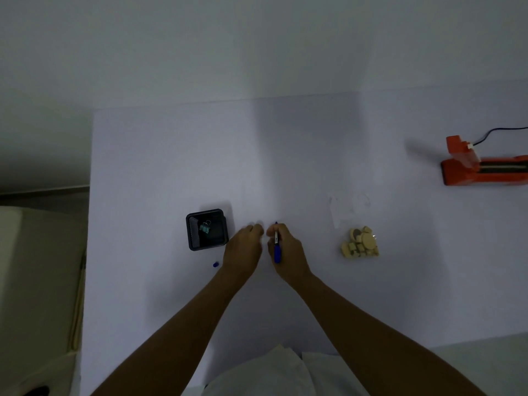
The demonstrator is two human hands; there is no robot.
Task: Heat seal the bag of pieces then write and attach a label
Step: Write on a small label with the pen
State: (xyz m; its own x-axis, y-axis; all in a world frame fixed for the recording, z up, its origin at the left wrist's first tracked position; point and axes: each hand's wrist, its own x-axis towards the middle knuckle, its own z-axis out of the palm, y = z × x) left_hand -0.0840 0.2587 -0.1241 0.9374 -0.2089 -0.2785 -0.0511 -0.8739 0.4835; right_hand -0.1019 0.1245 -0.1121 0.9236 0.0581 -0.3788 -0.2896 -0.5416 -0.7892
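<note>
Desk (314,152): white surface, dimly lit, carrying everything listed.
Right grip (285,247): grasping a blue pen (277,252) in a writing hold, tip pointed away and down toward the desk, a little in from the near edge.
Left grip (245,247): just beside the right, fingers bent down toward the desk by the pen tip; whether they pinch or merely press cannot be told. Probably steadying the label for writing.
Label: not distinguishable against the white desk.
Pen cap (215,264): small, blue, lying loose left of the left wrist, set aside within reach.
Bag of pieces (360,242): clear bag of cream-coloured pieces, right of the hands toward the right edge, touched by neither; its seal cannot be judged.
Heat sealer (483,170): orange, at the right edge, farther back, well apart from the bag; black cable (497,131) attached.
Tray (190,232): black, square, left of the hands; holds teal binder clips (205,226).
Step judged: label writing.
</note>
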